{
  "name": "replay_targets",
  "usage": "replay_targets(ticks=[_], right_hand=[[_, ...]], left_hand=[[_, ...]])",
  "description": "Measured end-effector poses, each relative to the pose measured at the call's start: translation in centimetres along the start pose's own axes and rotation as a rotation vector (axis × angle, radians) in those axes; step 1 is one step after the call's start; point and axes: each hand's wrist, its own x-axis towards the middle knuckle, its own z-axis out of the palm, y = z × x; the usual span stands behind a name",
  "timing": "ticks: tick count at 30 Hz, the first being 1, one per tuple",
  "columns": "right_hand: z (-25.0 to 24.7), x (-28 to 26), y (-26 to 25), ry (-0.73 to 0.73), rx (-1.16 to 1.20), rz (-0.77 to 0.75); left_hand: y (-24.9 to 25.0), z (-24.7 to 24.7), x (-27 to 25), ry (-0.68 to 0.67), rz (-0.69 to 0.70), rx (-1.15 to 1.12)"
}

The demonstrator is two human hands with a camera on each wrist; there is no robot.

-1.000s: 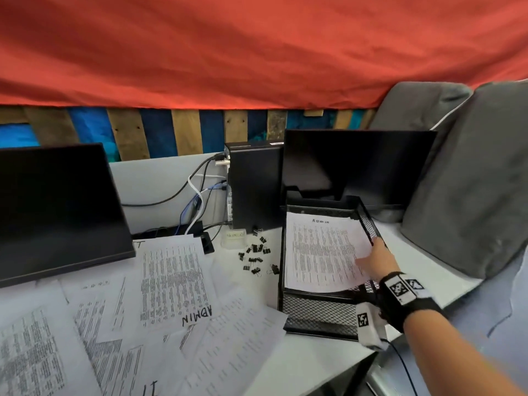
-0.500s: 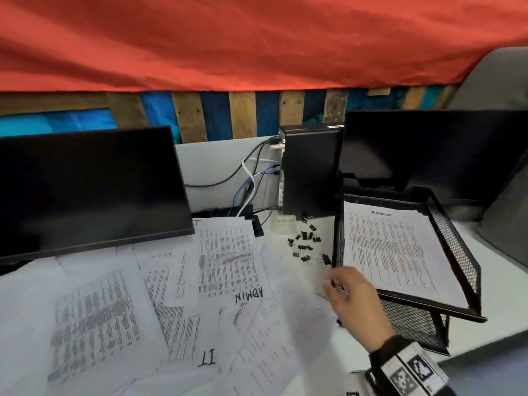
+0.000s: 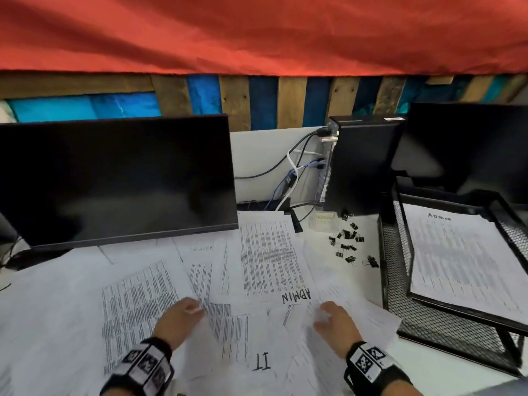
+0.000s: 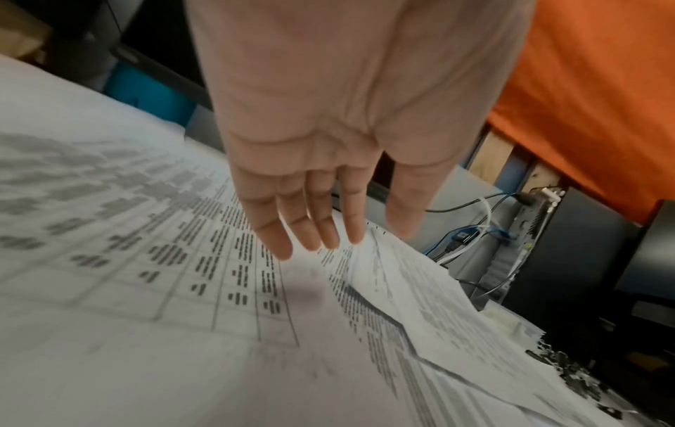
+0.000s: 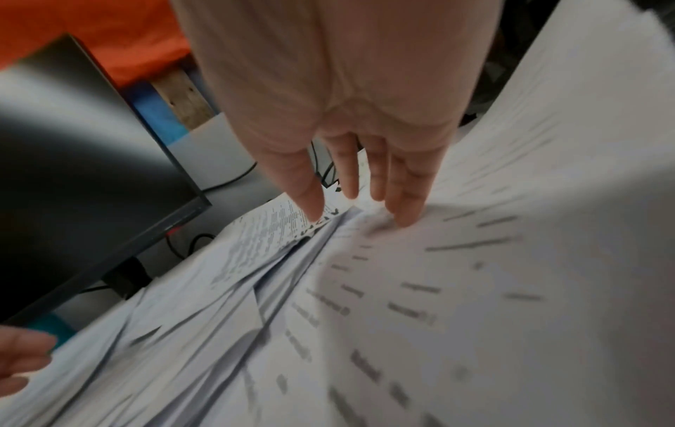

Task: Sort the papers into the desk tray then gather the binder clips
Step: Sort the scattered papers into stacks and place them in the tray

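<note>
Loose printed papers (image 3: 143,304) cover the desk in front of me. One sheet marked ADMIN (image 3: 271,264) lies in the middle, and one marked IT (image 3: 261,364) lies nearer. My left hand (image 3: 197,308) (image 4: 343,242) reaches over the sheets with straight fingers, the fingertips at the paper. My right hand (image 3: 323,310) (image 5: 359,213) has its fingers spread and its tips pressed on a sheet (image 5: 475,260) that bulges up at its right. The black mesh desk tray (image 3: 400,304) stands at the right with an ADMIN sheet (image 3: 463,261) inside. Several black binder clips (image 3: 347,242) lie scattered left of the tray.
A dark monitor (image 3: 114,181) stands at the back left, its lower edge over the papers. A black computer box (image 3: 363,167) with cables (image 3: 291,172) stands behind the clips. A second dark screen (image 3: 468,144) is behind the tray. A small clear container (image 3: 324,221) sits by the clips.
My right hand has left the tray and come left and down onto the loose papers. My left hand has come into view beside it. The view has swung left.
</note>
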Motion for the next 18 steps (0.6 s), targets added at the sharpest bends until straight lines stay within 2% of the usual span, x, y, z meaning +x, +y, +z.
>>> replay_targets(ticks=[3,7,9,11,15,18], right_hand=[[0.3,2.0,-2.1,0.122,0.104,0.047],[1.0,4.7,-3.9,0.168,0.318,0.168],[1.3,5.5,-4.1,0.208,0.287,0.205],[1.6,5.7,-4.4,0.239,0.209,0.207],[2.1,5.4,-4.5,0.21,0.084,0.168],[1.9,4.8,-4.4,0.125,0.088,0.196]], left_hand=[[1.0,-0.4,3.7,-0.02,-0.028,-0.058],[1.2,-0.1,7.7,-0.074,-0.116,-0.217],[1.2,0.3,9.2,-0.092,-0.152,-0.371],[1.5,0.6,10.0,-0.131,-0.165,-0.429],[1.5,1.3,11.0,-0.074,-0.133,-0.417],[1.5,1.1,11.0,-0.123,-0.107,-0.358]])
